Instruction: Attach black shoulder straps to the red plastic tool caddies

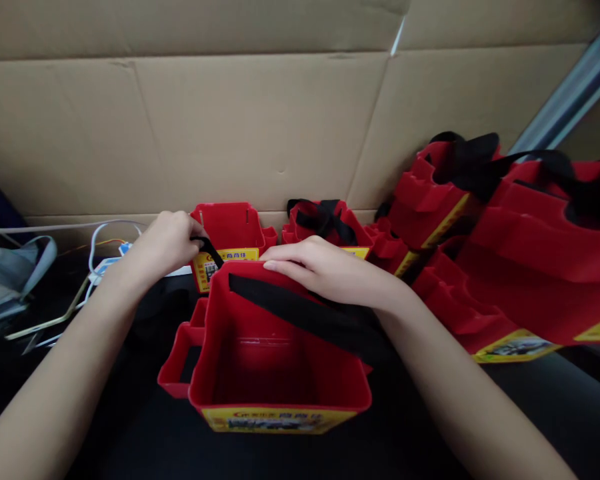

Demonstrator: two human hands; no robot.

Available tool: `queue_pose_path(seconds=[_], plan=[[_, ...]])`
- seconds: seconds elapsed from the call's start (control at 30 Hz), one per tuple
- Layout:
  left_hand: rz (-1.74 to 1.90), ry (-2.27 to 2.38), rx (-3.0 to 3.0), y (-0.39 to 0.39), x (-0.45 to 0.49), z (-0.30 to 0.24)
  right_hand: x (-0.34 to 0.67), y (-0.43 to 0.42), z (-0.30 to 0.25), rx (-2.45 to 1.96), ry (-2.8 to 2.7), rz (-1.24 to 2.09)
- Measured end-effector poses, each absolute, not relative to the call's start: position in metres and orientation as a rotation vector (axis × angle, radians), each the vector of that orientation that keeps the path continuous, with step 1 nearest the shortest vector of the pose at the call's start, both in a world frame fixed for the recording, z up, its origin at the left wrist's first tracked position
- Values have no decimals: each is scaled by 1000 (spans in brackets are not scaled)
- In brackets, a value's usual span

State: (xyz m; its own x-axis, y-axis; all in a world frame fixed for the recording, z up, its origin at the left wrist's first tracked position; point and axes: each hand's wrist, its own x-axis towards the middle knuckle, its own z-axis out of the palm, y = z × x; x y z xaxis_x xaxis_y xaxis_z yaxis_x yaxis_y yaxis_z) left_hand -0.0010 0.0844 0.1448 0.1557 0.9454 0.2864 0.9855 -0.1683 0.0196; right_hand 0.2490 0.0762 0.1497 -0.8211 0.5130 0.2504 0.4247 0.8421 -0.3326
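Note:
A red plastic tool bucket (280, 373) with a yellow label stands open just in front of me. A black strap (300, 310) runs across its mouth from the far left corner to the right rim. My left hand (167, 241) is closed in a pinch on the strap's end at that far left corner. My right hand (325, 270) lies palm down over the far rim and the strap, fingers together and stretched flat.
Two more red buckets (230, 230) (330, 227) stand behind, against a cardboard wall (260, 127). A heap of red buckets with black straps (505, 233) fills the right side. White cables and a power strip (100, 263) lie at left, beside grey fabric (10, 280).

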Motion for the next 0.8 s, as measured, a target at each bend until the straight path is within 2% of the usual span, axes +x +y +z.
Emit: queue_pose_path(seconds=[0.37, 0.6, 0.7, 0.8], plan=[[-311, -2183, -1972, 98, -19, 136, 254, 79, 151, -623, -2736, 594], [-369, -1825, -2366, 61, 0, 157, 252, 69, 151, -554, -2763, 745], [-367, -1740, -2424, 53, 4, 160, 254, 69, 154, -620, -2695, 707], [-224, -1739, -2596, 53, 2, 156, 262, 78, 156, -861, -2533, 486]])
